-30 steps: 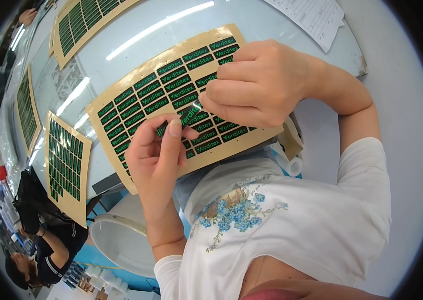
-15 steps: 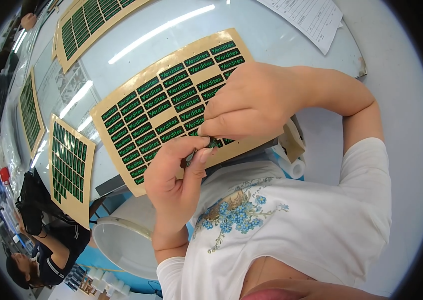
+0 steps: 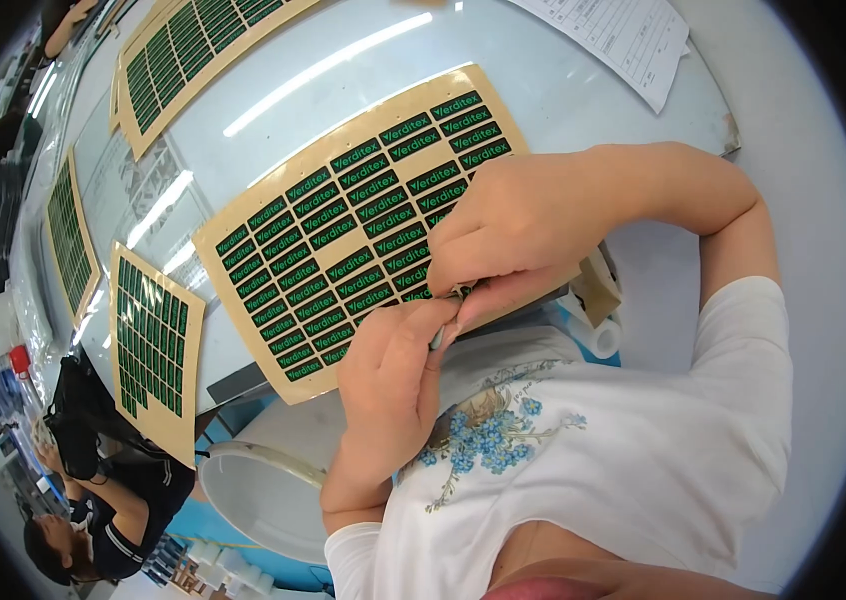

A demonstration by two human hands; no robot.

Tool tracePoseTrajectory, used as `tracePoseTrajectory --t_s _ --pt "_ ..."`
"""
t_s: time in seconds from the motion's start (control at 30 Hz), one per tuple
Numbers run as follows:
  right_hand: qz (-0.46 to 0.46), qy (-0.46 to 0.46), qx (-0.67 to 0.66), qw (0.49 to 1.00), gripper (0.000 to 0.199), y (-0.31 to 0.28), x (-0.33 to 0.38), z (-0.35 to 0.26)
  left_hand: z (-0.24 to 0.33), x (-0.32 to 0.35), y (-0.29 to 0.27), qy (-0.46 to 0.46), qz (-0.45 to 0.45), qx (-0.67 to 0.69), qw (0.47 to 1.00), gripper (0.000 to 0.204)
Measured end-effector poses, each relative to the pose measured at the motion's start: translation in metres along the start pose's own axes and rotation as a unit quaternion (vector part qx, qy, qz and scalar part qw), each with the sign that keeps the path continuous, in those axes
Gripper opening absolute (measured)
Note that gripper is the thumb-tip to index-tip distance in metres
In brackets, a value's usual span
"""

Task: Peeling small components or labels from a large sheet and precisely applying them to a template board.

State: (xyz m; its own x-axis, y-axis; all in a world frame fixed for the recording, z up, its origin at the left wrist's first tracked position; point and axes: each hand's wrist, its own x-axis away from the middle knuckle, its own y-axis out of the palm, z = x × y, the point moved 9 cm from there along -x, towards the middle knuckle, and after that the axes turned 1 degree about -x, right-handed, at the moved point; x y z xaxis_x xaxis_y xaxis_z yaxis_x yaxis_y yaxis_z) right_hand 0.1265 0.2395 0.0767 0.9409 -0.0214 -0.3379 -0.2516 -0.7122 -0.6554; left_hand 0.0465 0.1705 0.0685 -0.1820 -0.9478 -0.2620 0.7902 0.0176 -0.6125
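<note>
Far left, low: another person in dark clothes [image 3: 93, 500], seated. Left on the glossy pale tabletop [image 3: 583, 100]: two tan backing sheets of dark-green rectangular labels, one narrow at the edge [image 3: 68, 235], one nearer [image 3: 155, 350]; a third sheet at top left [image 3: 193, 55]. Below the tabletop edge, a white round bin [image 3: 263, 495]; contents not visible. Centre: the main tan label sheet [image 3: 343, 240], labels in tidy rows, lying flat and tilted. Left hand [image 3: 393, 375] and right hand [image 3: 533, 225] meet at the sheet's near edge, fingertips pinched together on one small label [image 3: 458, 292], mostly hidden by the fingers. Top right: a white printed paper form [image 3: 633, 35]. Right of the hands: a white tape roll [image 3: 593, 335].
</note>
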Motion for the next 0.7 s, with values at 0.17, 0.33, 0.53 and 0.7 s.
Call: tracePoseTrajectory --t_s 0.17,0.33,0.53,0.7 --pt "0.008 -0.016 0.074 0.997 0.017 -0.001 0.003 -0.004 0.007 0.000 0.005 -0.001 -0.027 -0.038 0.999 0.040" --pt "0.014 -0.016 0.074 0.997 0.020 -0.003 0.004 -0.002 0.015 0.000 0.006 0.085 0.013 -0.135 0.987 0.042" --pt "-0.014 -0.051 0.064 0.997 0.018 -0.004 0.002 -0.010 0.020 0.000 0.010 0.138 -0.012 -0.073 0.988 0.041" --pt "0.031 -0.127 0.169 0.977 0.020 -0.005 0.007 -0.025 0.016 -0.002 0.004 0.107 -0.043 0.057 0.992 0.039"
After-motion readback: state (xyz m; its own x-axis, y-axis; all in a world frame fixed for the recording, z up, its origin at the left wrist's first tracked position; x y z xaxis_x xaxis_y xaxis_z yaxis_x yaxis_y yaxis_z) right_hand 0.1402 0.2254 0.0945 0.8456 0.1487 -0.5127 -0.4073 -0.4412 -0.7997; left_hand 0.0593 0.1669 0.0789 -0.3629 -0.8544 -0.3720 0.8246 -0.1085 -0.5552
